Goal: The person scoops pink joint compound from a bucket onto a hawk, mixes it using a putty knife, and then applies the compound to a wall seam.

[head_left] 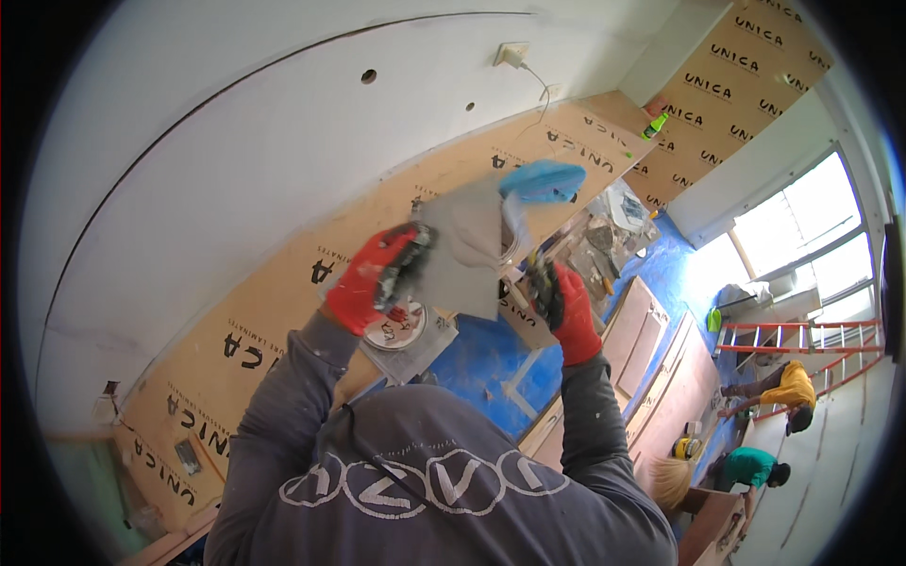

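My left hand [385,274], in a red glove with dark palm and fingers, is closed on the edge of a flat grey board [458,274]. A smear of grey paste [472,236] lies on the board's face. To the right of the board, my right hand [564,307], gloved the same way, has its fingers curled. What it holds, if anything, is hard to make out. Just below the left hand sits a round white lid or tub [396,330] with red print. A crumpled blue plastic bag [543,181] lies beyond the board.
A long counter covered in printed brown paper [283,311] runs along the white wall [236,189]. Tools and debris [609,236] lie to the right. Blue sheeting [472,368] covers the floor, with wooden panels [675,387] on it. Two people [788,396] work near a red ladder [802,338].
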{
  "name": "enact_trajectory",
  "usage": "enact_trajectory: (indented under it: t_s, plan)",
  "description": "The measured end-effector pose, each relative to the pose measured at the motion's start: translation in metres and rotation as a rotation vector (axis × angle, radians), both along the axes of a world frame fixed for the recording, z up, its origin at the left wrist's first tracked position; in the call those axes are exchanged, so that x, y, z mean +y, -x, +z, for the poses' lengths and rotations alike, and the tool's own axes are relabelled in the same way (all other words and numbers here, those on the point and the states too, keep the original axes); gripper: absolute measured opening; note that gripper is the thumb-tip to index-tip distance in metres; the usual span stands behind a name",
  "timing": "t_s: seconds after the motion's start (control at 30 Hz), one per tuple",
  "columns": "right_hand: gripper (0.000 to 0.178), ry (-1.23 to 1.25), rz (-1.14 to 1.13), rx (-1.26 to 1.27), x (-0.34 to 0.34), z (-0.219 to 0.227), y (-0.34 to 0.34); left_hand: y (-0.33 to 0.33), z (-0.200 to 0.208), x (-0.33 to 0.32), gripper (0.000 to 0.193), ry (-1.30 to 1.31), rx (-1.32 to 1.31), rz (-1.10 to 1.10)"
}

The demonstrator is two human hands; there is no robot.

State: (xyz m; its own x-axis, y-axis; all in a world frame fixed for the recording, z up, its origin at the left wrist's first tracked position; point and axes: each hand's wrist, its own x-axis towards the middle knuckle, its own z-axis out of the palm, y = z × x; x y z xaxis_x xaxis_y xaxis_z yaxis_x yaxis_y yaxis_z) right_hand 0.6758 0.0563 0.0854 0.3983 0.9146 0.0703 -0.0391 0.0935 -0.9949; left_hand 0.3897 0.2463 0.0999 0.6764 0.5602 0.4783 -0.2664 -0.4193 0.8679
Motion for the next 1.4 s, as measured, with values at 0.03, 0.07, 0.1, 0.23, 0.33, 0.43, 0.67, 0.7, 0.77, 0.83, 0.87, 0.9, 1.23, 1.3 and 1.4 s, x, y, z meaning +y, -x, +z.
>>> enact_trajectory:
  t_s: [0.03, 0.07, 0.1, 0.23, 0.33, 0.43, 0.67, 0.7, 0.77, 0.83, 0.87, 0.9, 1.23, 1.3, 1.4]
  plan:
    - [0.041, 0.001, -0.074, 0.045, 0.004, 0.004, 0.004, 0.014, -0.004, 0.003, 0.036, 0.208, -0.030, 0.007]
    - [0.040, 0.002, -0.147, 0.089, 0.009, 0.007, 0.009, 0.025, -0.010, 0.006, 0.036, 0.241, -0.040, 0.059]
    - [0.037, 0.032, -0.200, 0.008, 0.023, 0.015, 0.017, 0.038, -0.014, 0.009, 0.037, 0.272, -0.050, 0.115]
    - [0.042, 0.067, -0.300, -0.456, 0.056, 0.011, 0.023, 0.066, -0.030, 0.018, 0.040, 0.315, -0.078, 0.219]
    - [0.040, 0.087, -0.370, -0.836, 0.077, 0.009, 0.018, 0.073, -0.041, 0.013, 0.037, 0.190, 0.013, 0.333]
    - [0.039, 0.074, -0.422, -1.112, 0.103, 0.002, 0.010, 0.085, -0.050, 0.010, 0.040, 0.629, -0.096, 0.240]
    - [0.041, 0.156, -0.410, -1.276, 0.122, -0.001, 0.004, 0.098, -0.057, -0.002, 0.047, -0.319, 0.203, 0.547]
    - [0.042, 0.115, -0.472, -1.274, 0.119, 0.007, 0.010, 0.100, -0.056, -0.005, 0.047, -0.337, 0.237, 0.570]
    - [0.046, 0.023, -0.584, -1.263, 0.112, 0.025, 0.026, 0.105, -0.057, -0.009, 0.047, -0.458, 0.220, 0.639]
    - [0.054, -0.037, -0.464, -1.158, 0.091, 0.043, 0.051, 0.104, -0.061, -0.013, 0.047, -0.261, 0.099, 0.611]
    - [0.059, -0.062, -0.401, -1.098, 0.077, 0.043, 0.067, 0.102, -0.068, -0.019, 0.046, -0.003, -0.006, 0.546]
    - [0.063, -0.060, -0.204, -0.845, 0.060, 0.036, 0.092, 0.097, -0.072, -0.024, 0.046, 0.228, -0.122, 0.446]
    - [0.056, -0.261, 0.314, -0.326, 0.060, -0.014, 0.203, 0.090, -0.067, -0.056, 0.057, -0.177, 0.241, 0.531]
    - [0.047, -0.218, 0.358, -0.282, 0.053, -0.020, 0.204, 0.093, -0.074, -0.055, 0.053, -0.206, 0.229, 0.564]
    - [0.047, 0.036, 0.366, -0.039, 0.041, -0.043, 0.213, 0.097, -0.068, -0.060, 0.052, -0.314, 0.263, 0.578]
